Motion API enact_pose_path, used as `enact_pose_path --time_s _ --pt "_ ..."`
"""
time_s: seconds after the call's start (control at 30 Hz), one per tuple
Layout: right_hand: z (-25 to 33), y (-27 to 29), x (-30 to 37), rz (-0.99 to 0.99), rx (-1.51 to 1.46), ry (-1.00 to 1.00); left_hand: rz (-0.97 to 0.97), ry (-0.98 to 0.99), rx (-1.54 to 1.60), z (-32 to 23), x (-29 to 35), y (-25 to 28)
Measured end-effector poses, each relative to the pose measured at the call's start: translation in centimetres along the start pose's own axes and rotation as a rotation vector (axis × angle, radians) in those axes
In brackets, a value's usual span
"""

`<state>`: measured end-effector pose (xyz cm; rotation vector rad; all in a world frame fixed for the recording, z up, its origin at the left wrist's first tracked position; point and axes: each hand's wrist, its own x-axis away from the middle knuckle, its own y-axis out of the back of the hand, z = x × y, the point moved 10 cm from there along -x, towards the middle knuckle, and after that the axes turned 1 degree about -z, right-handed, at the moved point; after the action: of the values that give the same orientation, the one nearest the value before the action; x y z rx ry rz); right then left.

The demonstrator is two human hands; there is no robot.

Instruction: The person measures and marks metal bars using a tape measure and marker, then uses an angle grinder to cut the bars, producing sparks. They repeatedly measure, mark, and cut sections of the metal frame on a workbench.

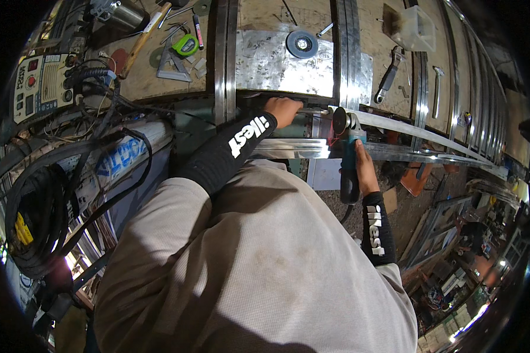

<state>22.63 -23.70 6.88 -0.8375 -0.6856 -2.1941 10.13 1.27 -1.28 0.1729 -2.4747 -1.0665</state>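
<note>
My right hand (366, 169) is wrapped round the body of a teal and black angle grinder (348, 179). Its dark disc (339, 120) stands on edge beside the end of a long flat metal bar (394, 125). My left hand (283, 112) is closed at the near edge of the bench, left of the disc. What its fingers grip is hidden; a thin metal piece (317, 111) shows between it and the disc. Closer to my body, a shiny metal tube (291, 148) runs crosswise below both hands.
On the bench lie a grinding disc (302, 44), a green tape measure (186, 45), a hammer (146, 40), an adjustable wrench (390, 75) and a clear plastic box (416, 29). Upright metal tubes (348, 53) cross the bench. A welding machine (43, 87) and coiled cables (38, 206) crowd the left.
</note>
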Motion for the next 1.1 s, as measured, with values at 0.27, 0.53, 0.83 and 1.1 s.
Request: enact_pose_path --time_s 0.27,0.53,0.83,1.1 --pt "0.0 -0.3 -0.1 0.046 -0.045 -0.022 0.032 0.016 -0.008 0.2 -0.2 -0.4" --pt "0.5 -0.8 0.6 0.052 -0.048 -0.053 0.014 -0.005 0.001 -0.2 0.1 0.1" --pt "0.3 -0.5 0.0 0.045 0.003 -0.014 0.027 -0.007 -0.029 -0.2 0.0 -0.1" --pt "0.3 -0.6 0.8 0.043 -0.010 -0.047 0.054 0.011 -0.015 -0.2 0.0 -0.1"
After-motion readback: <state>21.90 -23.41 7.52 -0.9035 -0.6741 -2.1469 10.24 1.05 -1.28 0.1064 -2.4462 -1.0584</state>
